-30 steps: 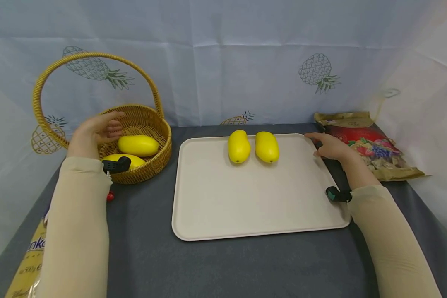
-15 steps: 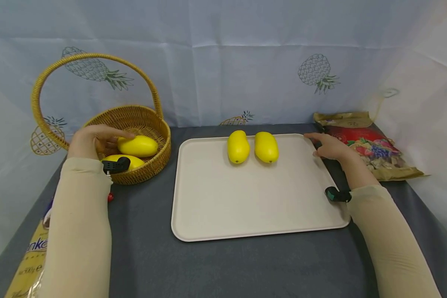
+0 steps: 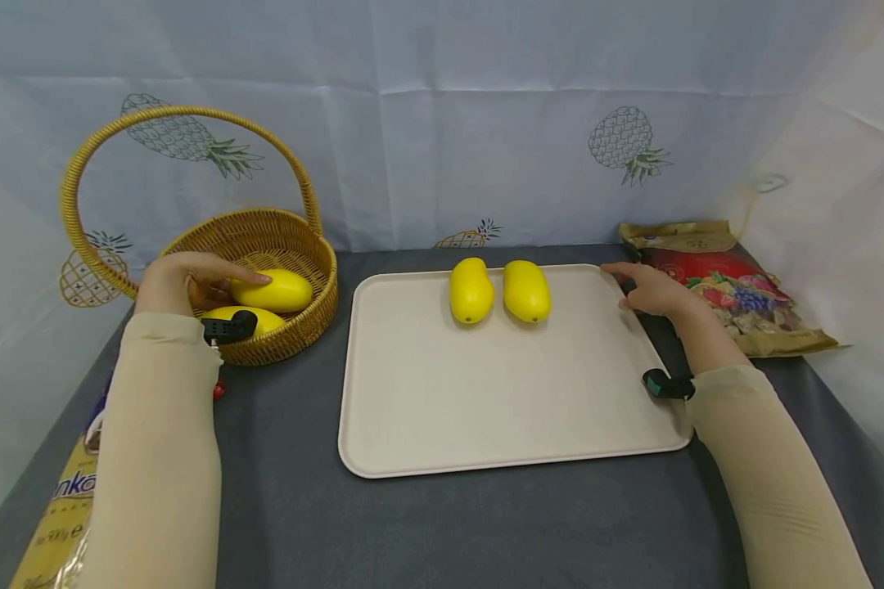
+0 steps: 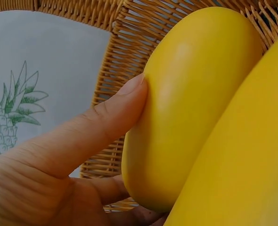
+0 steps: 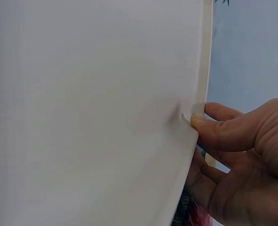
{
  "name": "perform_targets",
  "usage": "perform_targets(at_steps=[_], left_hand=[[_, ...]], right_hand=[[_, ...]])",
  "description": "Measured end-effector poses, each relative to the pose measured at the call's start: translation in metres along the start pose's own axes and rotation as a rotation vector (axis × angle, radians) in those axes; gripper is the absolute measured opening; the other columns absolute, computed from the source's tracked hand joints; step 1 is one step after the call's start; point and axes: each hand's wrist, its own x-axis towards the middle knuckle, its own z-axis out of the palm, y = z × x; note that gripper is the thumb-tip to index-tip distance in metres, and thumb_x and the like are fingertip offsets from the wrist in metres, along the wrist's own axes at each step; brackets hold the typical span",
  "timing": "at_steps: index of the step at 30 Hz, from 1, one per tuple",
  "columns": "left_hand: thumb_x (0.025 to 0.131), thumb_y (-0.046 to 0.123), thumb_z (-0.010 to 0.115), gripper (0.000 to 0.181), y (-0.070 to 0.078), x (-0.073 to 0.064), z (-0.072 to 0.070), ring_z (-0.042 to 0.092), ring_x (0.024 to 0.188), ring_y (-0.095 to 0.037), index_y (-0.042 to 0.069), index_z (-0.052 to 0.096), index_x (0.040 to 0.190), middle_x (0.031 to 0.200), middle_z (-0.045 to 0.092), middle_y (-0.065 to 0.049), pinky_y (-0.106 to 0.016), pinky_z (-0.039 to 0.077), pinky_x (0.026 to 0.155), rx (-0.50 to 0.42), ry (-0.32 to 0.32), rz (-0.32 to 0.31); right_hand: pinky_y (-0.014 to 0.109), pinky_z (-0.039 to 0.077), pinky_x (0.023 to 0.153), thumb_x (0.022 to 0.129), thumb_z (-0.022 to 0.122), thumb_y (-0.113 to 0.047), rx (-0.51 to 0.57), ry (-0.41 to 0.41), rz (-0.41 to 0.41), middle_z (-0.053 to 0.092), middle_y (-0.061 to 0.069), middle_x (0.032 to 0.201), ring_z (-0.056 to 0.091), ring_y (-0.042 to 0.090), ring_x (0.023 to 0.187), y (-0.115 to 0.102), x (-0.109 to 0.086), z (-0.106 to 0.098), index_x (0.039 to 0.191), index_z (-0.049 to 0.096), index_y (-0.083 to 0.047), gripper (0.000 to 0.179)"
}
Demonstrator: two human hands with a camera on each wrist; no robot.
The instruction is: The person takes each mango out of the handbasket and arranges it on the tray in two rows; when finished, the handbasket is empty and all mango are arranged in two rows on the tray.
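In the head view my left hand point(image 3: 180, 280) reaches into the wicker basket point(image 3: 317, 323) and grips a smooth yellow mango point(image 3: 283, 292). The left wrist view shows the thumb point(image 4: 108, 110) along one side of this mango, with the other fingers partly hidden beneath it. A second mango point(image 3: 267, 319) lies beside it, nearer the front of the basket. At the far right corner of the cream tray point(image 3: 516, 384), my right hand point(image 3: 651, 288) pinches the rim between thumb and fingers. Two more mangoes, one left point(image 3: 472, 291) and one right point(image 3: 527, 291), lie side by side at the tray's back edge.
A tall arched handle point(image 3: 191, 109) rises over the basket. Behind the right hand lies a brown and red packet point(image 3: 737, 286) with fruit pictures. A yellow packet point(image 3: 59, 515) sits partly behind the left sleeve. Pineapple-print cloth point(image 3: 442, 164) hangs along the back.
My left hand has come down from above the basket onto the mango there and now grips it, shifting it very slightly. The right hand and the tray have stayed put.
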Motion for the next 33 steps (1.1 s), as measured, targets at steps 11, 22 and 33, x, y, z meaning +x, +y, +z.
perform_targets(at_steps=[11, 22, 33], left_hand=[[0.095, 0.054, 0.057, 0.090, -0.001, 0.006, 0.001, 0.043, 0.134, -0.030, 0.000, 0.016, 0.154, 0.144, 0.037, -0.013, -0.033, 0.050, 0.105, 0.054, -0.025, 0.106], [0.096, 0.045, 0.059, 0.093, 0.012, 0.007, 0.000, 0.055, 0.111, -0.017, -0.004, 0.007, 0.155, 0.140, 0.035, -0.015, -0.038, 0.053, 0.106, 0.045, 0.099, 0.292], [0.101, 0.028, 0.055, 0.058, 0.051, -0.022, 0.013, 0.062, 0.103, -0.004, 0.009, 0.026, 0.146, 0.117, 0.055, 0.010, -0.027, 0.058, 0.093, -0.077, 0.013, 0.536]], right_hand=[[0.046, 0.049, 0.081, 0.089, 0.055, 0.006, 0.001, 0.000, 0.000, 0.029, 0.039, 0.149, 0.036, 0.050, 0.128, 0.002, 0.001, 0.000, 0.155, 0.024, -0.001, 0.073], [0.039, 0.048, 0.075, 0.088, 0.054, 0.007, 0.015, 0.012, -0.009, 0.036, 0.039, 0.143, 0.045, 0.048, 0.117, 0.000, 0.000, 0.001, 0.154, 0.026, 0.001, 0.072], [0.038, 0.047, 0.075, 0.089, 0.054, 0.006, 0.011, 0.011, 0.008, 0.034, 0.038, 0.145, 0.044, 0.046, 0.116, 0.000, 0.000, 0.001, 0.154, 0.026, -0.001, 0.072]])
